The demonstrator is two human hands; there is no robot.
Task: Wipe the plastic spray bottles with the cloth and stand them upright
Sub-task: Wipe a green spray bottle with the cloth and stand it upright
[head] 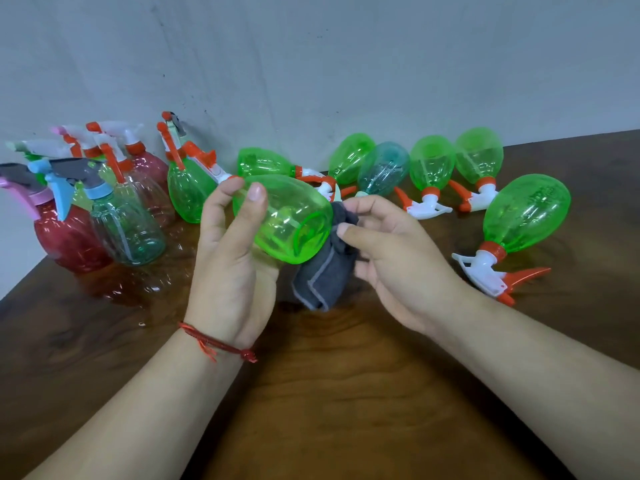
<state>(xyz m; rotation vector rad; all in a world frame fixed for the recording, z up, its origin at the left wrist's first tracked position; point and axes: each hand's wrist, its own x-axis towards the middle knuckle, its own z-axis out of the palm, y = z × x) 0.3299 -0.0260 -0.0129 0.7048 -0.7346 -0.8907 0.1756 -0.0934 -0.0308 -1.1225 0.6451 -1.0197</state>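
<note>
In the head view, a green bottle (287, 220) is held above the table (346, 393) by the left hand (235, 244), whose fingers and thumb are curled round its body near the shoulder, presumably so that the lower half is left free for wiping. The grey cloth (322, 275) is pinched by the right hand (391, 258) and pressed against the bottle's right side, close to the base, with the loose end hanging toward the table. The bottle is carried on its side: its long axis runs from near right to far left, the base turned toward the camera and the spray head pointed away, toward the wall (311, 64). The upright bottles (104, 202) are grouped at the left – judged to be those already done – while the lying bottles (433, 164) are spread along the back and right, necks toward the near edge, apparently awaiting the cloth.
</note>
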